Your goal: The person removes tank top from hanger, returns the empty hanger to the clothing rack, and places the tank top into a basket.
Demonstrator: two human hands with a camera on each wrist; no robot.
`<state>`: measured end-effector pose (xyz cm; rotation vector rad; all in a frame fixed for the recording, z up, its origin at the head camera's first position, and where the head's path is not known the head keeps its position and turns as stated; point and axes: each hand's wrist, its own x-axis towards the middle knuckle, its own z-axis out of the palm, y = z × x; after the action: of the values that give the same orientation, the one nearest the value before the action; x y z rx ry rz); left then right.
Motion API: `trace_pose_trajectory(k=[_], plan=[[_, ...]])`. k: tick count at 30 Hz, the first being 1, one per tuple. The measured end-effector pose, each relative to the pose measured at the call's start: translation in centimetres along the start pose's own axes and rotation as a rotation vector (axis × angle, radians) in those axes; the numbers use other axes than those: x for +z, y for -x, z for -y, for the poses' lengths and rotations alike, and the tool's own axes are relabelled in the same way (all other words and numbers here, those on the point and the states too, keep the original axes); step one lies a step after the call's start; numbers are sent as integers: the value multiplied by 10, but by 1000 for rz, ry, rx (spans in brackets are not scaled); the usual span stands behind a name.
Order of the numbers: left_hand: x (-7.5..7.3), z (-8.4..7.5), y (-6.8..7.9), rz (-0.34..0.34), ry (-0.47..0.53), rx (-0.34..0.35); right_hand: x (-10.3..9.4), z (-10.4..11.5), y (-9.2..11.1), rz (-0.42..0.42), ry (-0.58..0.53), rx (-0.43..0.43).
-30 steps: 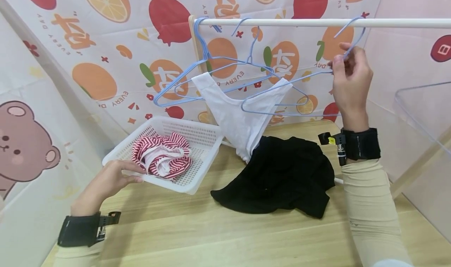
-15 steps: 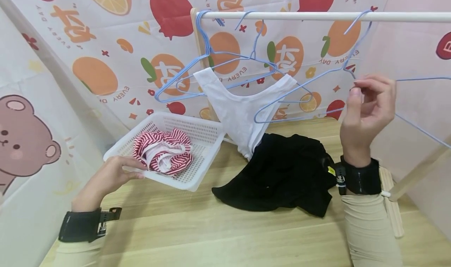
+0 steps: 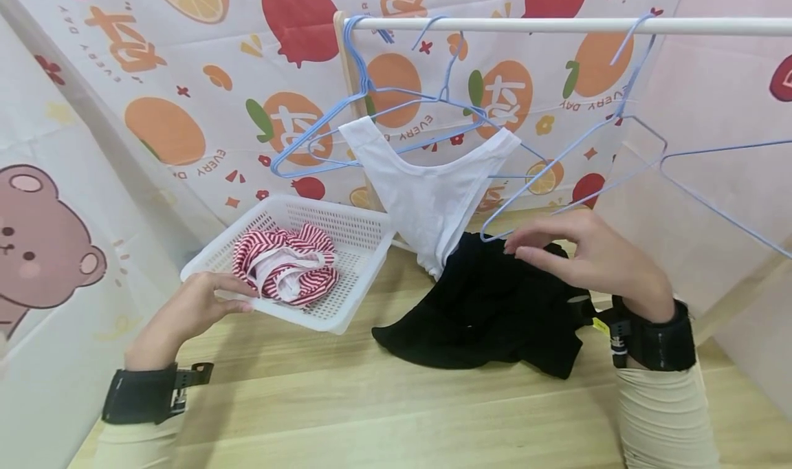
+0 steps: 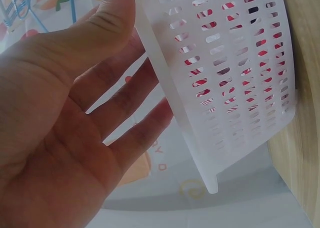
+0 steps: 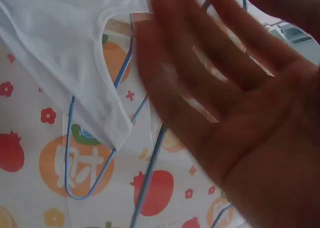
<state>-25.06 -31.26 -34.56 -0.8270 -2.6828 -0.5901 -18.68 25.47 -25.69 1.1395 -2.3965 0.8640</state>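
Observation:
My left hand [image 3: 192, 318] holds the front left rim of a white perforated basket [image 3: 340, 321], thumb on one side and fingers on the other, as the left wrist view [image 4: 75, 97] shows. A red-and-white striped garment [image 3: 309, 287] lies bunched inside. My right hand [image 3: 600, 259], fingers loosely bent and holding nothing, is over the right part of a crumpled black cloth garment [image 3: 489, 318]. Its fingertips are near the lower left corner of a bare blue wire hanger [image 3: 636, 75]. To the left, a white strapped garment [image 3: 421, 194] hangs on another blue hanger.
A white rail [image 3: 557, 25] runs across the top. Several blue hangers [image 3: 355, 56] are bunched at its left end beside a wooden post. The wood-patterned table [image 3: 346, 414] lies below, with a fruit-print cloth [image 3: 229, 132] behind.
My right hand has let go of the blue hanger on the right and come down to the left, over the black garment. That hanger has turned on the rail. My left hand stays at the basket.

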Motion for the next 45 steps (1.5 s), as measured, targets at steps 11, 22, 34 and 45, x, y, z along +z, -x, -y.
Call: trace_pose_trajectory(k=[11,22,34,45], plan=[[1,0,-1,14,-27,-11,19,-24,-3,389,-6,333],[-2,-4,-5,5,-13,3,36,-59,-4,520,50,445],[-1,-3,-2,18,-4,-23,74,-107,-5,733,198,658],[0,-3,-2,13,-16,-24,100,-120,-1,744,317,724]])
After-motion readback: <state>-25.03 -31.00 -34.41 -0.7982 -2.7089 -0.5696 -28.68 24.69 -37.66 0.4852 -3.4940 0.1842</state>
